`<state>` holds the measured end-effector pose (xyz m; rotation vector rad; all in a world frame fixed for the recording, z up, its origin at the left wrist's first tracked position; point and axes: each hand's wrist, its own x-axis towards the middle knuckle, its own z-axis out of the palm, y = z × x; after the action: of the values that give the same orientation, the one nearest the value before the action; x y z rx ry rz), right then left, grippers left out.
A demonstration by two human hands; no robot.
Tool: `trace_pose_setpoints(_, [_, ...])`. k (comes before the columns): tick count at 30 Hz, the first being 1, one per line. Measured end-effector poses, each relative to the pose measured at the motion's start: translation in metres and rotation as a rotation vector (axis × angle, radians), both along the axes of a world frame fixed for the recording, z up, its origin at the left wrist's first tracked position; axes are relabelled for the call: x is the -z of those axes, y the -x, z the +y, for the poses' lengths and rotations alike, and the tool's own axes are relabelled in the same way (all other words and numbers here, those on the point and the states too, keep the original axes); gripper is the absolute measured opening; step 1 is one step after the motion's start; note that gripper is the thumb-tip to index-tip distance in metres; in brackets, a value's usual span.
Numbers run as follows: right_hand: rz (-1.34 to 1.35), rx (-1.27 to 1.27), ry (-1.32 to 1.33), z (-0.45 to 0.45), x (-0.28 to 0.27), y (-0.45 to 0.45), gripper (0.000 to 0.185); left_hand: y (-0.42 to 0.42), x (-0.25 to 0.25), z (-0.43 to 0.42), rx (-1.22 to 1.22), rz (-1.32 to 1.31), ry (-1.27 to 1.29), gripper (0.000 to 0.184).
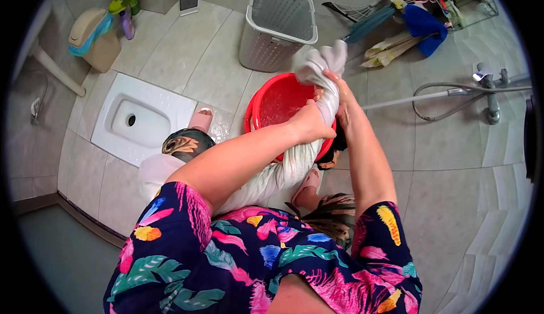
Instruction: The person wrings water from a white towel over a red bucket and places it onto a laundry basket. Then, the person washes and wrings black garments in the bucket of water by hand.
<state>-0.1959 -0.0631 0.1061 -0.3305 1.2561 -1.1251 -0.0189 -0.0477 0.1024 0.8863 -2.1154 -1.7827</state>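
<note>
A long white cloth (300,164), twisted like a rope, runs from above the red tub (256,107) down under my left forearm and across my lap. Its bunched upper end sticks up past my hands. My left hand (311,122) is wrapped round the twisted part over the tub's near right side. Higher up, my right hand (339,93) grips the same cloth near the bunched end. Water shows inside the tub. Part of the cloth's other end hangs out to the left, behind my left arm.
A grey laundry basket (277,48) stands behind the tub. Left are a white squat toilet (113,116) and a beige bin (96,45). Right are a wall tap (493,107) with a shower hose (419,96), and a hanging blue cloth (424,28). The tiled floor (187,59) is wet near my feet.
</note>
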Motion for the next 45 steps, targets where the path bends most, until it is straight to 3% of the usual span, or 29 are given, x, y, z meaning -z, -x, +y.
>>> trace_pose_setpoints(8, [0.456,-0.097,-0.245,-0.014,0.009,-0.022,0.030,0.007,0.035,0.005,-0.080,0.000,-0.055,0.078])
trace_pose_setpoints(18, [1.060,-0.192,-0.207,-0.025,0.046,-0.017,0.033,0.017,0.064,0.006,-0.098,-0.066,-0.001,0.072])
trace_pose_setpoints(20, [1.166,-0.202,-0.225,-0.025,0.045,-0.019,0.049,0.016,0.064,0.005,-0.068,-0.076,-0.006,0.074])
trace_pose_setpoints(22, [1.158,-0.191,-0.177,-0.023,0.036,-0.022,0.049,0.012,0.058,-0.004,-0.045,-0.085,0.008,0.076])
trace_pose_setpoints(24, [0.832,-0.123,-0.228,-0.021,0.020,-0.024,0.046,0.004,0.049,-0.013,0.036,-0.039,-0.215,0.086])
trace_pose_setpoints(25, [0.601,-0.127,-0.249,-0.024,0.017,-0.022,0.039,-0.001,0.049,-0.013,-0.002,0.283,-0.314,0.079])
trace_pose_setpoints(26, [0.605,-0.118,-0.232,-0.023,0.014,-0.020,0.039,-0.002,0.049,-0.020,0.004,0.286,-0.295,0.079])
trace_pose_setpoints(28, [0.524,-0.101,-0.318,-0.019,0.009,-0.025,0.035,-0.010,0.044,-0.039,-0.039,0.593,-0.868,0.080])
trace_pose_setpoints(29, [0.434,-0.183,-0.338,-0.022,0.010,-0.028,0.035,-0.012,0.051,-0.053,-0.019,0.551,-0.963,0.084])
trace_pose_setpoints(32, [0.575,-0.218,-0.397,-0.010,-0.007,-0.055,0.032,-0.017,0.053,-0.069,-0.205,0.574,-1.134,0.085])
trace_pose_setpoints(34, [0.777,-0.372,-0.170,-0.004,-0.007,-0.080,0.044,0.000,0.061,-0.076,-0.235,0.636,-1.167,0.081])
trace_pose_setpoints(36, [0.987,-0.425,-0.204,-0.017,0.022,-0.072,0.056,0.005,0.065,-0.077,-0.257,0.691,-1.201,0.076])
trace_pose_setpoints(37, [1.056,-0.441,-0.216,-0.020,0.028,-0.071,0.060,0.002,0.065,-0.078,-0.263,0.678,-1.130,0.071])
trace_pose_setpoints(38, [1.045,-0.511,-0.111,-0.017,-0.001,-0.086,0.059,-0.001,0.062,-0.082,-0.270,0.670,-1.050,0.065])
trace_pose_setpoints(39, [1.030,-0.582,-0.010,-0.013,-0.022,-0.097,0.059,-0.002,0.060,-0.083,-0.310,0.664,-1.053,0.046])
trace_pose_setpoints(40, [1.033,-0.586,-0.004,-0.010,-0.033,-0.100,0.059,-0.003,0.059,-0.087,-0.313,0.670,-1.049,0.046])
trace_pose_setpoints(42, [0.649,-0.366,0.002,0.002,-0.052,-0.089,0.050,-0.007,0.058,-0.093,-0.266,0.756,-1.172,0.040])
trace_pose_setpoints(43, [0.374,-0.398,0.072,0.001,-0.063,-0.075,0.042,-0.008,0.061,-0.098,-0.192,0.836,-1.244,0.040])
trace_pose_setpoints(44, [0.336,-0.179,0.110,0.004,-0.069,-0.074,0.035,-0.013,0.048,-0.094,-0.197,0.931,-1.240,0.043])
trace_pose_setpoints(45, [0.200,-0.020,0.159,0.006,-0.035,-0.038,0.045,-0.014,0.045,-0.097,-0.199,0.909,-1.254,0.044])
